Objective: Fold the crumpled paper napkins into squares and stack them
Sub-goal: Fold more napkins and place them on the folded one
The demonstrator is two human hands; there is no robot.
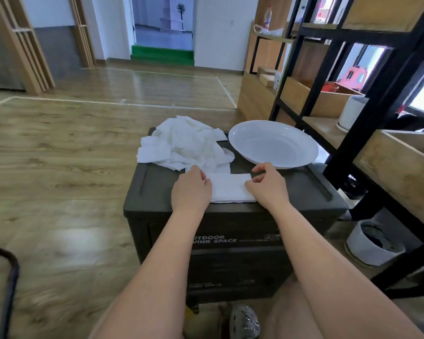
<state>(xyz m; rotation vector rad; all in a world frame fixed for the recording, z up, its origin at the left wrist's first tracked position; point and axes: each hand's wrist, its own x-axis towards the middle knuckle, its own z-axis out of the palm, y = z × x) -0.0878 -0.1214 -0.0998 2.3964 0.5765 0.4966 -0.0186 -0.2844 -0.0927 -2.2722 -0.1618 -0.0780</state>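
So far the work looks barely begun: one napkin (230, 188) lies flattened on the dark box lid that serves as the table (279, 189), just in front of the white plate (274, 143) and nearer the person than it, and it reads as a folded rectangle, not yet a square. The left hand (191, 189) rests palm down on the napkin's left end, fingers loosely curled and pressing rather than pinching. The right hand (267, 185) sits at the right end with thumb and forefinger drawn close together at the paper's edge; whether they actually nip the paper I cannot tell. To the left of the plate, touching its rim or very nearly so, sits the crumpled heap (184, 145) of napkins waiting their turn. Counting: one plate, and it holds nothing, so no stack has been started there or anywhere else on the lid that I can see; one napkin under the hands; one heap, whose sheets overlap too much to number, though several are plainly in it. By my reckoning the present napkin needs at least one more fold to become square, and then nearly the whole heap remains to be done and stacked.
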